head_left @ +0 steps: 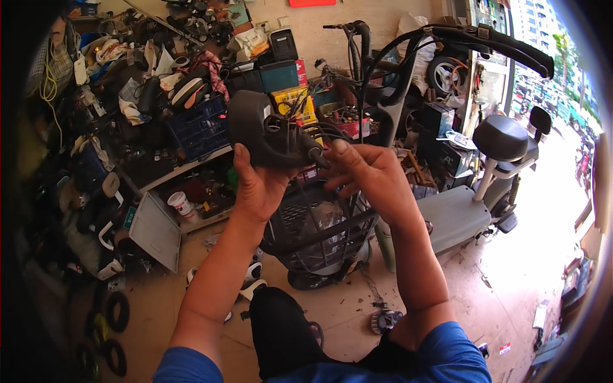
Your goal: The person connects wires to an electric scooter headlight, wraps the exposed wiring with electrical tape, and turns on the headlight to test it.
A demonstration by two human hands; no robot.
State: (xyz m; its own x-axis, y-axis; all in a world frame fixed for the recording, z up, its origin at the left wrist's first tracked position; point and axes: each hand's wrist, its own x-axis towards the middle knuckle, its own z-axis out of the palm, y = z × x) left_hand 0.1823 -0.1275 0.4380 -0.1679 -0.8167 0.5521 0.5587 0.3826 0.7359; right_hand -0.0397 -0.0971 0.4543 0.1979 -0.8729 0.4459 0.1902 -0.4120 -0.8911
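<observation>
A rounded black plastic housing (246, 124) is raised in front of me, its open side showing red and black wires (306, 124). My left hand (263, 188) grips it from below, thumb up along its near left side. On the right of the housing, a short black cylindrical part (314, 152) sticks out toward me. My right hand (377, 182) is closed beside this part, thumb and fingers pinched at its end on a thin black cable. The fingers hide most of that cable. Below both hands is the black front basket (319, 239) of an electric scooter.
The grey scooter deck (453, 214) and black seat (501, 137) stand to the right, with handlebars (485, 38) above. Crowded shelves with a blue crate (198, 127) fill the left. A round metal part (385, 321) and several black tyres (117, 311) lie on the floor.
</observation>
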